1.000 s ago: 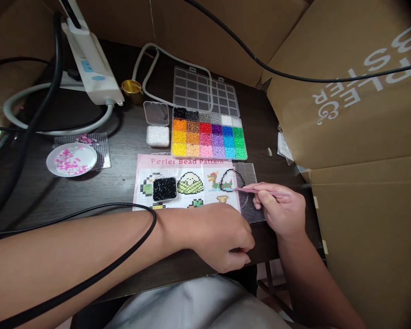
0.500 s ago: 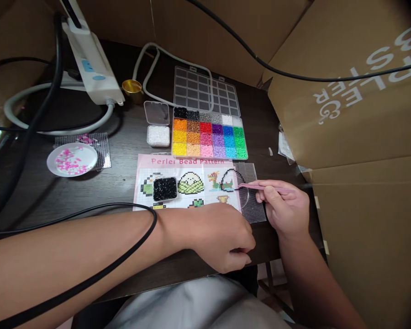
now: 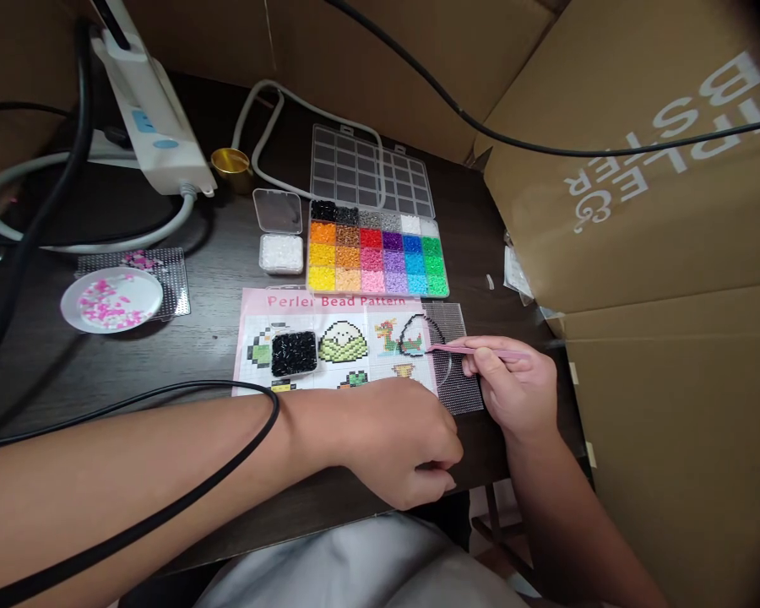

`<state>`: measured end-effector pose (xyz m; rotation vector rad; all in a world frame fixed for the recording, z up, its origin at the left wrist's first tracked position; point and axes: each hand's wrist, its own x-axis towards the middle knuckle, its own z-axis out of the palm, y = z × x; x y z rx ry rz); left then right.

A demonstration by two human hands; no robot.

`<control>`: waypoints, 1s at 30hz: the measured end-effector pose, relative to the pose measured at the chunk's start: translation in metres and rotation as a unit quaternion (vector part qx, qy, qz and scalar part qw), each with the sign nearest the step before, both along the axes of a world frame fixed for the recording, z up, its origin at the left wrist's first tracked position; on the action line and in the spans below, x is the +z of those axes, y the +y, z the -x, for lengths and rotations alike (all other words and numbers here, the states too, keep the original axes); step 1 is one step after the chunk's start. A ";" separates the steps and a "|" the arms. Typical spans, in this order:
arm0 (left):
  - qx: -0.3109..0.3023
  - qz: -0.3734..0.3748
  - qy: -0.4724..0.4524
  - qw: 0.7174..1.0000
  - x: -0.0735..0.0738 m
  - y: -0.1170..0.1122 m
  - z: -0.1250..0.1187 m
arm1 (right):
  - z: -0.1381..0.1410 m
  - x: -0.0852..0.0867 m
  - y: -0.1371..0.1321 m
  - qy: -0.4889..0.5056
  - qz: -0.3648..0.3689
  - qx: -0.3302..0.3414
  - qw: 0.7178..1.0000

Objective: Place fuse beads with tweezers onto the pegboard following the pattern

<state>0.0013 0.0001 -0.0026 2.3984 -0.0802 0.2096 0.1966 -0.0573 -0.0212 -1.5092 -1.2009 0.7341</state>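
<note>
My right hand (image 3: 514, 384) holds a pair of pink tweezers (image 3: 481, 349) between thumb and fingers. Their tip is at the lower part of a curved outline of black beads (image 3: 442, 328) on a clear pegboard (image 3: 462, 371). Below the board's left side, my left hand (image 3: 405, 443) is curled into a loose fist near the table's front edge, with nothing visible in it. The pegboard overlaps a printed bead pattern sheet (image 3: 345, 344), partly covered by my left wrist. On the sheet stands a small box of black beads (image 3: 294, 353).
Behind the sheet lies a sorted bead case (image 3: 383, 249) with its lid open. A box of white beads (image 3: 282, 253) and a gold cup (image 3: 232, 165) stand left of it. Farther left are a dish of pink and white beads (image 3: 112, 300) and a power strip (image 3: 155, 127). Cardboard (image 3: 665, 253) walls the right.
The whole view has shifted slightly, so things appear a little farther left. The tweezer tip stays at the lower part of the bead outline, and both hands keep nearly the same pose.
</note>
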 end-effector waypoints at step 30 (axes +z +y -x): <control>0.008 0.018 -0.027 0.999 -0.002 0.001 0.002 | 0.004 0.005 0.002 0.000 0.009 0.001 1.000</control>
